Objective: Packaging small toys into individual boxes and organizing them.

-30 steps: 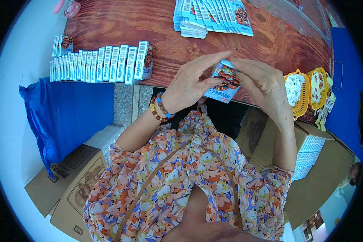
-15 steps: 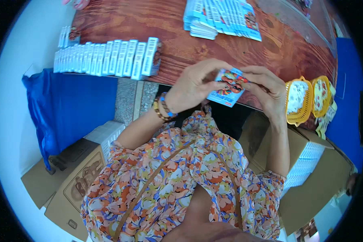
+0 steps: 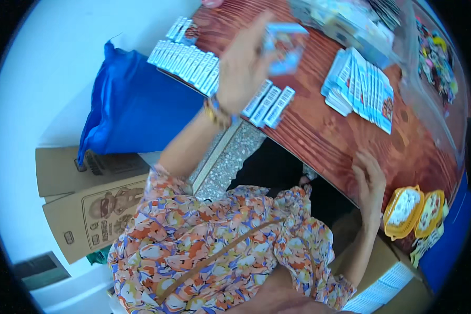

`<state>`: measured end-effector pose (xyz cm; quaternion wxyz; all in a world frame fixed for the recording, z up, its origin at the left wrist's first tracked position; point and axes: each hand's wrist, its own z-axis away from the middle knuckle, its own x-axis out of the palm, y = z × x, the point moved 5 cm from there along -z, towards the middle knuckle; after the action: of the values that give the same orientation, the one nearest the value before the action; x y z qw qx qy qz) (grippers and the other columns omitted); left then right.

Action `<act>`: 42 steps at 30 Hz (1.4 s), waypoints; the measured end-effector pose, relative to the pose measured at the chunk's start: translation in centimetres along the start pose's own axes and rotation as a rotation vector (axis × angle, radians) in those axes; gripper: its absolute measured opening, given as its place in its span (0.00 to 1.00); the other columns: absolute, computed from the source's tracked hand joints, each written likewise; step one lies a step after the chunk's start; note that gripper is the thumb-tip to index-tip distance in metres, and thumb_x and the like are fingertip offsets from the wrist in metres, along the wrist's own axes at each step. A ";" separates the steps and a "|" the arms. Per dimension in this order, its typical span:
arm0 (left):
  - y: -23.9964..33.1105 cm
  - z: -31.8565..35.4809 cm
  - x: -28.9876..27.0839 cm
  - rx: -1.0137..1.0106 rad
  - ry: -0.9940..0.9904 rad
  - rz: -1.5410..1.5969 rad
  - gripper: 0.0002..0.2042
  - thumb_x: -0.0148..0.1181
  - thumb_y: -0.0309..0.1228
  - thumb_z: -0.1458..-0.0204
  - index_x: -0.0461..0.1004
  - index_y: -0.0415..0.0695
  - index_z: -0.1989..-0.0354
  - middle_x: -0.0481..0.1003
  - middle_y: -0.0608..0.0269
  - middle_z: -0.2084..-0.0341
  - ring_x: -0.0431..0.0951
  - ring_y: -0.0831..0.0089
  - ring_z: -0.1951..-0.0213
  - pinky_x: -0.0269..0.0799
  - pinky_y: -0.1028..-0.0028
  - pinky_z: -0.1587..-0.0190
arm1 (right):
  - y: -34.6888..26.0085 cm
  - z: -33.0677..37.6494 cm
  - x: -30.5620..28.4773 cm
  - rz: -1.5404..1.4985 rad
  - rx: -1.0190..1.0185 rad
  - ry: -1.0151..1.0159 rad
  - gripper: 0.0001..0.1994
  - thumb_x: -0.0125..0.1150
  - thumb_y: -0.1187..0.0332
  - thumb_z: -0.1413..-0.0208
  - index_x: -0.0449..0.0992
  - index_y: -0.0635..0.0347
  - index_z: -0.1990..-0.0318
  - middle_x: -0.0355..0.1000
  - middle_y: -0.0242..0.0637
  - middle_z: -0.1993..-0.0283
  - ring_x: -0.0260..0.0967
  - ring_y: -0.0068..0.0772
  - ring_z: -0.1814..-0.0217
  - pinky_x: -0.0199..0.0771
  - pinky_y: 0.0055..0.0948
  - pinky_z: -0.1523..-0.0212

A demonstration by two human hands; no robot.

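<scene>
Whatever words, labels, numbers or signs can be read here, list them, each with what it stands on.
Blue box in the left hand: print blurred, unreadable.
Row of blue-and-white boxes: barcodes and lettering, too small to read.
Fanned flat blue packs: print too small.
Brown carton: dark lettering and picture, wording not copied.

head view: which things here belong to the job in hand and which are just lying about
Seem part of the job:
blue box, held in the left hand
similar standing boxes, partly hidden by that hand
fanned flat blue packs
perhaps the yellow baskets, near the right hand

Seem just lying about:
blue fabric
printed brown carton
pink object at the top edge
</scene>
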<state>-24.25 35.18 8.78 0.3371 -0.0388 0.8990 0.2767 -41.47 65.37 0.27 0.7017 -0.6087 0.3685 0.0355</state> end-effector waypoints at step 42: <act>8.9 9.6 16.3 -0.639 -0.714 1.181 0.21 0.56 0.23 0.38 0.64 0.36 0.37 0.75 0.61 0.47 0.75 0.79 0.47 0.75 0.74 0.48 | -1.4 1.9 -0.7 0.387 -0.261 0.338 0.20 0.67 0.76 0.49 0.78 0.60 0.47 0.75 0.42 0.43 0.72 0.41 0.39 0.60 0.49 0.31</act>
<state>-33.45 49.64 -3.18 0.3759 0.4448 0.4829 0.6540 -40.36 66.96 1.84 0.5261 -0.6096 0.5819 0.1141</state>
